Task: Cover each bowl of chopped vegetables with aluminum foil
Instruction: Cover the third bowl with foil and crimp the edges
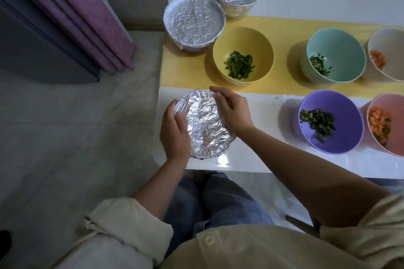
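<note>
One foil-wrapped bowl [203, 123] sits at the surface's [262, 159] near corner. The left hand [175, 133] curls round its rim at 9 o'clock and the right hand [231, 111] pinches foil at 2 o'clock. A finished bowl [194, 22] stands at 12 o'clock. Hard pressing could tear the thin foil or push the bowl off the edge.

Yellow bowl [243, 55], purple bowl [330, 122], silver foil [203, 124]
</note>
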{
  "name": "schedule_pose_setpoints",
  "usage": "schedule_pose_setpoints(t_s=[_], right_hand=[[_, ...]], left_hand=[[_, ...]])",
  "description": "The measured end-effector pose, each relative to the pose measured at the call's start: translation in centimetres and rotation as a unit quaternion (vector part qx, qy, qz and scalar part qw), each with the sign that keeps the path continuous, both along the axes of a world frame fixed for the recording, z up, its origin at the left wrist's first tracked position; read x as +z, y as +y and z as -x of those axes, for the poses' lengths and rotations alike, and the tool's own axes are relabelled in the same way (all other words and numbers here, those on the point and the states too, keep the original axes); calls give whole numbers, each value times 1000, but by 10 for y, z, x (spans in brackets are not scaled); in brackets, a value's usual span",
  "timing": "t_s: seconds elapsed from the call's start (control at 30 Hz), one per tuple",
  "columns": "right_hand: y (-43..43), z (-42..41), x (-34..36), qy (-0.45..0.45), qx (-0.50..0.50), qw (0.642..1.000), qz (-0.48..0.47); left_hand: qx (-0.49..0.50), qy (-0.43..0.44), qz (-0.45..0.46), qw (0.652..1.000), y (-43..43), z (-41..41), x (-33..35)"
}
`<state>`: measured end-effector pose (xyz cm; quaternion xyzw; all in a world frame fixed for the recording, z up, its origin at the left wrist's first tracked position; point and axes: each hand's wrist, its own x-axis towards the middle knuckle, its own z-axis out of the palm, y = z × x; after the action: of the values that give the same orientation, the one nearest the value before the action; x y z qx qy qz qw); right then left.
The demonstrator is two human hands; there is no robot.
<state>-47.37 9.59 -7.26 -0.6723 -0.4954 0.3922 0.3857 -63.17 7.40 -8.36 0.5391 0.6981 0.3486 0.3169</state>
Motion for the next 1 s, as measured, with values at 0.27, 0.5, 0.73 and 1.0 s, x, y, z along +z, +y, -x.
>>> schedule_pose_setpoints(t_s=[0.27,0.5,0.73,1.0], right_hand=[[5,-7,-2,50,-4,994,98],[-5,-10,5,11,-39,995,87],[-2,-21,11,-65,2,995,74],[23,-7,6,-106,89,990,14]], left_hand=[[62,-189,109,974,8,9,-15],[-21,-143,93,985,24,17,0],[-147,-89,143,975,43,20,9],[-147,-86,80,982,47,14,3]])
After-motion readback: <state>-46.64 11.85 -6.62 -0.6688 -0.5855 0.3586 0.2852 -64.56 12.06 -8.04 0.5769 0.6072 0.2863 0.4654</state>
